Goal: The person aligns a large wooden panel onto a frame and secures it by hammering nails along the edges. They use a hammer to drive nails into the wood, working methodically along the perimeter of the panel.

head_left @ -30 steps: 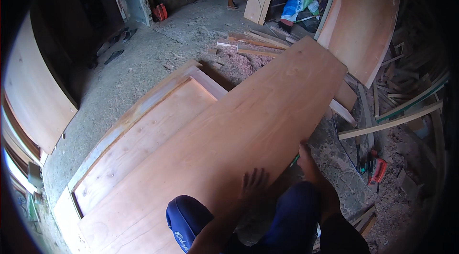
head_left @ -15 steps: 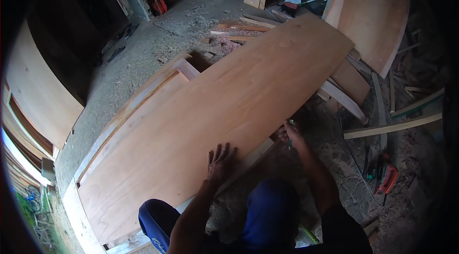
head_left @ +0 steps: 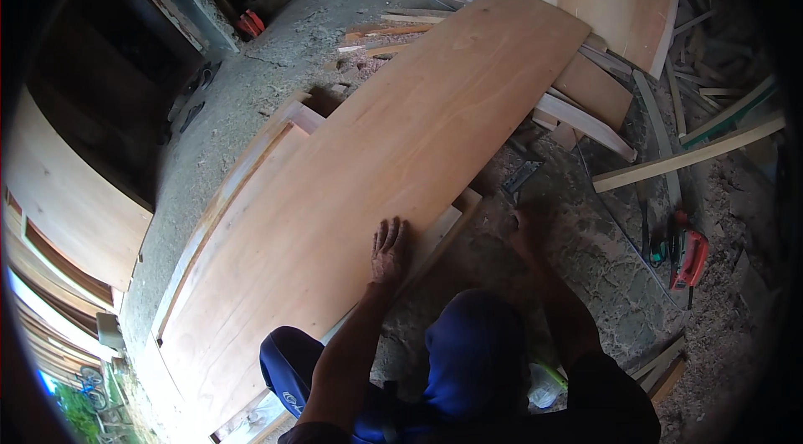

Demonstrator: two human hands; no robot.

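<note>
A long, pale plywood panel (head_left: 418,135) lies slantwise over a wooden frame (head_left: 238,185), covering much of it. My left hand (head_left: 389,251) rests flat on the panel near its right-hand edge, fingers spread. To the right of the panel, low over the floor, my right hand (head_left: 526,235) is closed, its fingers curled and in shadow. Whether the green pencil is still in it cannot be made out. Just beyond its fingertips is a dark, flat tool (head_left: 521,177), too dim to name and either touching or close to them.
A red-handled power tool (head_left: 691,260) and a cable lie on the floor at right. Long wood strips (head_left: 686,155) and offcuts lie around it. A curved panel (head_left: 611,5) leans at the far right, another panel (head_left: 71,193) stands at left. Shavings litter the concrete.
My right hand has moved away from the panel's edge, lower over the floor, and the green pencil no longer shows. The left hand stays flat on the panel. The view has shifted.
</note>
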